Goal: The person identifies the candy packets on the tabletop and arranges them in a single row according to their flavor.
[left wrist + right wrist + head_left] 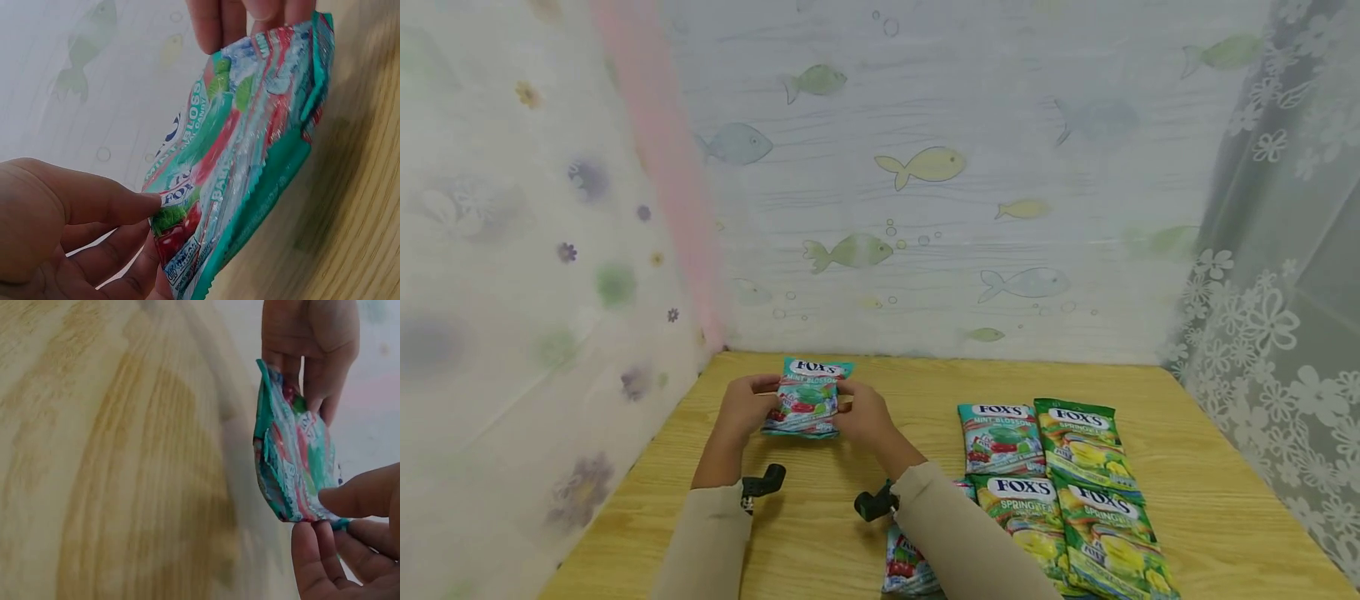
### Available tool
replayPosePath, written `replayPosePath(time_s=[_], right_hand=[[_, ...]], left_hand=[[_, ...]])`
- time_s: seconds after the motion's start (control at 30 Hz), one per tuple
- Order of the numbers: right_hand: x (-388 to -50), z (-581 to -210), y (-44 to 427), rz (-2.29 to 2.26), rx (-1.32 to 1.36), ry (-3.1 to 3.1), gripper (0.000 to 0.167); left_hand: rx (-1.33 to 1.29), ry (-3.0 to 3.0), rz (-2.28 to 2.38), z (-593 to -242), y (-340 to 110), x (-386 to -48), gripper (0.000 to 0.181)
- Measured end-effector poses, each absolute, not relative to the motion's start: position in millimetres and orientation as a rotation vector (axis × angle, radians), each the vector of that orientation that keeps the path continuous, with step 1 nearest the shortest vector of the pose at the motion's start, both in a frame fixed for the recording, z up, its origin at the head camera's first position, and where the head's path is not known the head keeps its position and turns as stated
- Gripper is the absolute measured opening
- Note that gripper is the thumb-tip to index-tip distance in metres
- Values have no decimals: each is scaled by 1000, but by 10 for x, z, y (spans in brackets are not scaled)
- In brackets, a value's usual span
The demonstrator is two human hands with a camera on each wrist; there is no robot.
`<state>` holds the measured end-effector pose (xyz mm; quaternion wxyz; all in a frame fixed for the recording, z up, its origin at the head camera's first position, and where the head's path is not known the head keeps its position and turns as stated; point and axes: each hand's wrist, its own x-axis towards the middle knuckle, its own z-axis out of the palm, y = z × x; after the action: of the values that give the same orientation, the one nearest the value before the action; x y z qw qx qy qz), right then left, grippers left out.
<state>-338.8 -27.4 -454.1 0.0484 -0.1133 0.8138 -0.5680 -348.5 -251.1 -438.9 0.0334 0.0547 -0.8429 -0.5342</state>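
Observation:
A teal bag of Mint Blossom candy [808,402] is held between both hands toward the far left of the table, its printed front facing me. My left hand [747,410] pinches one side edge, thumb on the front and fingers behind, as the left wrist view shows on the candy bag [212,150]. The opposite edge is gripped by my right hand [867,418]. In the right wrist view, the bag's [300,456] sealed bottom end stands off the wooden surface [125,462]. Its back is hidden.
On the right side of the table [820,533] lie another Mint Blossom bag [1003,442] and several green Spring Tea bags [1086,442] in rows. One more teal bag [904,567] is partly covered by my right sleeve [962,533]. Fish-patterned curtain [925,250] hangs behind.

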Motion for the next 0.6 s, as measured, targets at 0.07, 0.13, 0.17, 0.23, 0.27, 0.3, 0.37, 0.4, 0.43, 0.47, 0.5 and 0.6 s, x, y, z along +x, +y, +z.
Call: replayPosePath(time_s=[0.07, 0.13, 0.17, 0.23, 0.27, 0.3, 0.37, 0.4, 0.43, 0.47, 0.5, 0.6], right_hand=[[-3390, -4581, -306, -1748, -364, 2432, 68], [-3387, -4616, -338, -1773, -388, 2384, 69], [-3382, -4630, -353, -1782, -400, 2365, 70], [-3367, -4652, -385, -1792, -425, 2337, 70], [-3357, -4658, -403, -1796, -434, 2321, 71], [-3344, -4662, -419, -1791, -441, 2313, 72], [-3322, -4673, -452, -1774, -457, 2312, 74], [-3311, -4681, -467, -1767, -468, 2311, 75], [-3302, -4688, -483, -1754, -478, 2317, 76], [-3294, -4697, -497, -1748, -491, 2316, 78], [-3285, -4705, -509, -1740, -509, 2320, 78], [-3274, -4725, -544, -1720, -576, 2327, 80]], left_hand=[[188, -2588, -1645, -4392, -2552, -3485, 50], [198, -2589, -1643, -4394, -2583, -3482, 50], [203, -2591, -1636, -4395, -2596, -3482, 50], [215, -2583, -1636, -4390, -2614, -3479, 49], [225, -2578, -1636, -4391, -2622, -3482, 49], [233, -2572, -1641, -4391, -2629, -3482, 48], [250, -2563, -1650, -4397, -2645, -3488, 47], [264, -2561, -1659, -4403, -2652, -3491, 46], [280, -2565, -1663, -4416, -2661, -3498, 44], [291, -2575, -1660, -4432, -2674, -3504, 44], [305, -2581, -1662, -4446, -2684, -3508, 43], [360, -2594, -1668, -4494, -2718, -3524, 43]])
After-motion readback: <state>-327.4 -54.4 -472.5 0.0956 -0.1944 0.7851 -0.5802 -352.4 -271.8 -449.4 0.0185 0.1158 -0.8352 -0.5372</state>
